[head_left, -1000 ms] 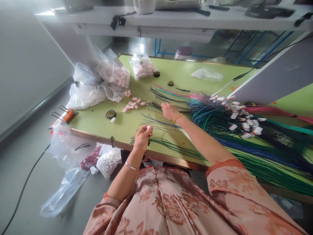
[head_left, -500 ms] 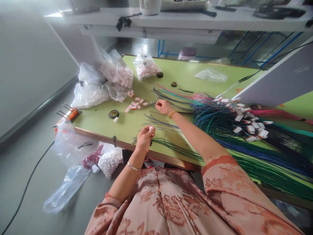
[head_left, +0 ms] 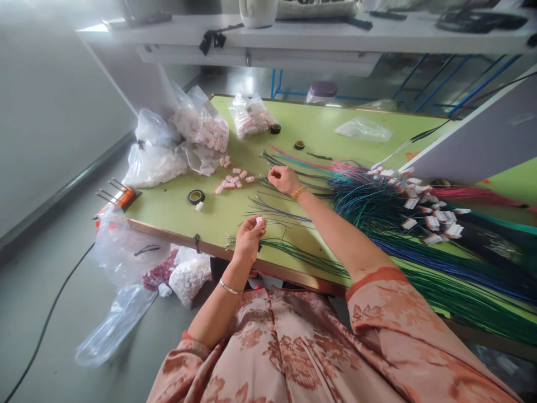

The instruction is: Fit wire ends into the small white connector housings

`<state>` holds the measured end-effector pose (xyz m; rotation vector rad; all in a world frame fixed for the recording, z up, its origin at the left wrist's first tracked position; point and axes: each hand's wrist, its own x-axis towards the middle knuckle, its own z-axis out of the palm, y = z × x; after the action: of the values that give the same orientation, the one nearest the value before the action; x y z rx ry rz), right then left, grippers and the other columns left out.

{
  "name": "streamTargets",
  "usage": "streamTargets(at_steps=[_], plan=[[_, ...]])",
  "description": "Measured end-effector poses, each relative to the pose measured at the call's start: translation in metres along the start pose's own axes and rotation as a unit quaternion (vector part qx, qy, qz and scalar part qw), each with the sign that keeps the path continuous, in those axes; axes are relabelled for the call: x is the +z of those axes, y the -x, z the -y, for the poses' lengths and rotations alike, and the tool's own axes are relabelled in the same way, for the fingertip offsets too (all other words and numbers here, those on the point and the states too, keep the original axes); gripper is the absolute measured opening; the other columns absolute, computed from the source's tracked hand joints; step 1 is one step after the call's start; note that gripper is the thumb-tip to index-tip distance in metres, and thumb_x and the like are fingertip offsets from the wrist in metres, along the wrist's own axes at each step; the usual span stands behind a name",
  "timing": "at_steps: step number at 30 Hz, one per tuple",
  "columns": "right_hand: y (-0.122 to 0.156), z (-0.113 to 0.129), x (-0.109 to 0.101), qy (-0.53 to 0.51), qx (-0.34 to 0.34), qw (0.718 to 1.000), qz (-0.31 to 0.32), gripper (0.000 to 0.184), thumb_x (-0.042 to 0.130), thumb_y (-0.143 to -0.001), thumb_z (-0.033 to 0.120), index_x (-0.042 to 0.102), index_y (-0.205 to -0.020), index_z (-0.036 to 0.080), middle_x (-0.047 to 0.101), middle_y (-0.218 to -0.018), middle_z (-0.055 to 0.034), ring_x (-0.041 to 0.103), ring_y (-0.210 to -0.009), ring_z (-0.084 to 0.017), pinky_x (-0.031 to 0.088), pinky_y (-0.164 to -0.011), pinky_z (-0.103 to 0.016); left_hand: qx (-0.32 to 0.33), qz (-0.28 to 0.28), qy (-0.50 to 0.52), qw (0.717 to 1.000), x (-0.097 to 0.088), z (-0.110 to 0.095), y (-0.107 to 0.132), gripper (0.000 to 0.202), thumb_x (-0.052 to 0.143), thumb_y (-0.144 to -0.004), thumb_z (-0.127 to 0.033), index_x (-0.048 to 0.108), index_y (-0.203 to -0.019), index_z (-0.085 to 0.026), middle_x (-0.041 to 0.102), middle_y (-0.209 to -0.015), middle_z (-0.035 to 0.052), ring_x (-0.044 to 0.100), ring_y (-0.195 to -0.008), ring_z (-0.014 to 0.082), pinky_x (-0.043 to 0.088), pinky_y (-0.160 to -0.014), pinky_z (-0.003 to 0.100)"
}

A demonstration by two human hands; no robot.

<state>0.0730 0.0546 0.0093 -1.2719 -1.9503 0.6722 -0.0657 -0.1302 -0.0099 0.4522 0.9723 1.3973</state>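
Observation:
My left hand (head_left: 248,237) is closed near the table's front edge, pinching a small white connector (head_left: 259,220). Thin wires trail from it across the green table (head_left: 172,207). My right hand (head_left: 284,179) reaches farther out and pinches the tip of a dark wire (head_left: 263,180) at the end of the fanned wire bundles. Loose pink-and-white connectors (head_left: 232,180) lie just left of that hand. Long green, blue and pink wire bundles (head_left: 419,263) stretch away to the right.
Plastic bags of connectors (head_left: 201,131) sit at the far left of the table. A tape roll (head_left: 196,196) lies near the loose connectors. White tagged connectors (head_left: 423,207) rest on the bundles at right. More bags (head_left: 126,254) hang below the table edge. A shelf (head_left: 293,33) runs above.
My right hand has moved left along the wires toward their tips and a little farther away. My left hand has kept its pinch on the connector in about the same place.

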Motion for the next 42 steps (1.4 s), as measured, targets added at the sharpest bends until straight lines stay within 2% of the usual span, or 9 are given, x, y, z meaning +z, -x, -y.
streamTargets(at_steps=[5, 11, 15, 19, 33, 42], plan=[[0.028, 0.02, -0.012, -0.086, -0.046, 0.995, 0.007, 0.018, 0.058, -0.075, 0.031, 0.064, -0.072, 0.014, 0.063, -0.066, -0.0014, 0.052, -0.06, -0.012, 0.041, -0.06, -0.024, 0.012, 0.013, 0.022, 1.0, 0.007, -0.008, -0.005, 0.027, 0.081, -0.067, -0.02, 0.066, -0.089, -0.015, 0.065, -0.084, 0.0029, 0.054, -0.07, 0.0071, 0.043, -0.066, 0.021], [0.07, 0.026, -0.015, -0.081, -0.075, 0.994, 0.006, 0.014, 0.06, -0.074, 0.028, 0.065, -0.073, 0.015, 0.064, -0.069, -0.0013, 0.052, -0.061, -0.011, 0.041, -0.06, -0.024, -0.023, 0.016, 0.086, 0.996, 0.017, -0.01, -0.028, 0.016, 0.07, -0.074, -0.007, 0.064, -0.087, -0.015, 0.063, -0.083, 0.0026, 0.055, -0.071, 0.0064, 0.045, -0.07, 0.019], [0.084, 0.024, -0.014, -0.071, -0.121, 0.99, 0.022, 0.009, 0.06, -0.074, 0.024, 0.065, -0.072, 0.017, 0.064, -0.071, -0.0003, 0.05, -0.06, -0.01, 0.04, -0.06, -0.023, -0.042, 0.012, 0.097, 0.994, 0.023, -0.006, -0.038, 0.017, 0.066, -0.076, -0.002, 0.064, -0.088, -0.015, 0.062, -0.084, 0.002, 0.056, -0.072, 0.0062, 0.047, -0.074, 0.02], [0.089, 0.023, -0.014, -0.055, -0.138, 0.988, 0.032, 0.006, 0.06, -0.073, 0.021, 0.063, -0.07, 0.017, 0.062, -0.069, 0.0002, 0.049, -0.061, -0.01, 0.039, -0.06, -0.023, -0.049, 0.009, 0.094, 0.994, 0.027, -0.005, -0.04, 0.018, 0.065, -0.077, -0.003, 0.063, -0.09, -0.016, 0.062, -0.083, 0.0015, 0.057, -0.073, 0.0068, 0.047, -0.075, 0.02], [0.094, 0.028, -0.014, 0.021, -0.1, 0.994, 0.037, 0.009, 0.057, -0.073, 0.024, 0.062, -0.068, 0.018, 0.06, -0.068, -0.0012, 0.047, -0.061, -0.012, 0.036, -0.06, -0.024, -0.022, 0.024, 0.064, 0.997, 0.026, -0.004, -0.042, 0.024, 0.075, -0.07, -0.01, 0.063, -0.09, -0.018, 0.063, -0.084, 0.0007, 0.058, -0.075, 0.0075, 0.048, -0.079, 0.022], [0.097, 0.024, -0.007, -0.006, -0.121, 0.992, 0.043, 0.012, 0.054, -0.076, 0.025, 0.058, -0.067, 0.018, 0.059, -0.068, -0.0013, 0.049, -0.061, -0.012, 0.037, -0.06, -0.024, 0.027, -0.019, 0.021, 0.999, 0.034, 0.005, -0.039, 0.027, 0.083, -0.064, -0.019, 0.066, -0.085, -0.016, 0.064, -0.079, -0.0011, 0.057, -0.071, 0.0065, 0.045, -0.075, 0.023]])
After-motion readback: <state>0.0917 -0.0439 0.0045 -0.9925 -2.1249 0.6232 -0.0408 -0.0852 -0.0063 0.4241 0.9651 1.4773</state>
